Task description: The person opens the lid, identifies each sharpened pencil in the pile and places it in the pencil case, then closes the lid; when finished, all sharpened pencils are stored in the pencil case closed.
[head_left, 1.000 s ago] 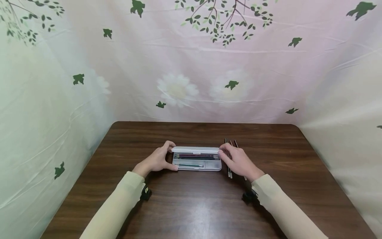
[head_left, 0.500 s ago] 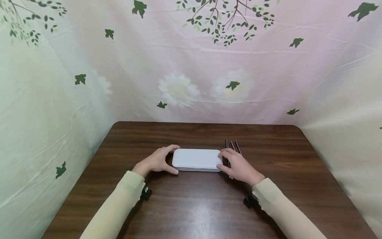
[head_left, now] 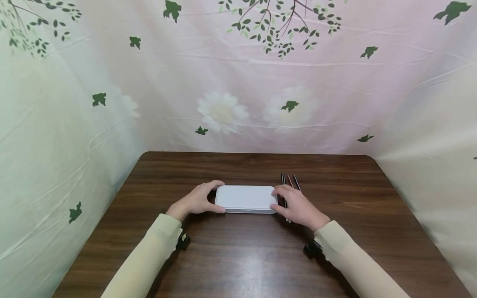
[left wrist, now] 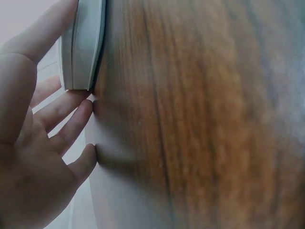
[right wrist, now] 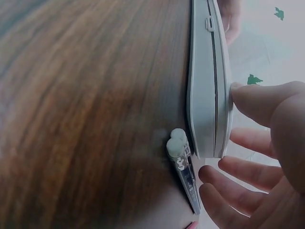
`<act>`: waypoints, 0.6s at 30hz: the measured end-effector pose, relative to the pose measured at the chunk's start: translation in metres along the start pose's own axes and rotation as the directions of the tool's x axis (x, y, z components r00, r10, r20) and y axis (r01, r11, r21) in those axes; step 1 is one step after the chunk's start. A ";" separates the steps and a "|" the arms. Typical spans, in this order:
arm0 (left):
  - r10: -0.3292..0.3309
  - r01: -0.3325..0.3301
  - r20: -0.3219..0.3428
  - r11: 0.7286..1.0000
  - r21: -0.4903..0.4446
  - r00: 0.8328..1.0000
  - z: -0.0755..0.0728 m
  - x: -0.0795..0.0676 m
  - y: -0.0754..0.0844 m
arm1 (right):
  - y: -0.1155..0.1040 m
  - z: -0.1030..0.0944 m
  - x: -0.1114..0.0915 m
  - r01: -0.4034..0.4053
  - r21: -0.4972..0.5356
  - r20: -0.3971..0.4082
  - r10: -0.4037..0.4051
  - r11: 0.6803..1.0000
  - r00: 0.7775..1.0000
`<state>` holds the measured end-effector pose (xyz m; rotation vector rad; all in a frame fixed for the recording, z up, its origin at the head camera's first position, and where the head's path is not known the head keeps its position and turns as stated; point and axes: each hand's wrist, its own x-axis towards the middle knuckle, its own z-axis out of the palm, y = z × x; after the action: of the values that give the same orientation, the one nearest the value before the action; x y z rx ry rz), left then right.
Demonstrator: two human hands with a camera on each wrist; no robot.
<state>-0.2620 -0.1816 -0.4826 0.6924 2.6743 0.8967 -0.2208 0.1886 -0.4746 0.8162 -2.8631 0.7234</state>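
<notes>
A white pencil case (head_left: 246, 198) lies on the dark wooden table, its lid down. At its left end my left hand (head_left: 197, 200) holds it, thumb along the front edge and fingers round the back corner. The left wrist view shows the thumb against the side of the case (left wrist: 83, 52). My right hand (head_left: 298, 207) grips the other end, thumb on the lid's front corner and fingers toward the back. In the right wrist view, a small latch (right wrist: 209, 24) shows on the front seam. The pencils inside are hidden by the lid.
Several loose pencils (head_left: 283, 179) lie on the table (head_left: 238, 256) beside the case's right end, partly under my right hand. Their white ends (right wrist: 176, 143) show close to the case. A printed cloth (head_left: 246, 78) hangs behind the table and along both sides.
The lid of the pencil case has come down over the pencils inside. My right hand has moved slightly down with it, and my left thumb has come against the front edge.
</notes>
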 end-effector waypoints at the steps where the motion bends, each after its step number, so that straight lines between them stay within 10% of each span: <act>1: 0.003 -0.003 -0.001 1.000 -0.001 1.000 0.000 0.000 0.000 | 0.000 0.000 0.000 -0.003 -0.005 0.001 0.003 1.000 1.000; 18: -0.033 0.033 0.012 0.999 -0.029 0.999 -0.002 -0.002 -0.003 | -0.001 -0.004 -0.007 0.030 -0.083 0.048 -0.026 0.996 0.999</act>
<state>-0.2621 -0.1860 -0.4826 0.6431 2.6491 0.9185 -0.2146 0.1931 -0.4719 0.8707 -2.8945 0.5852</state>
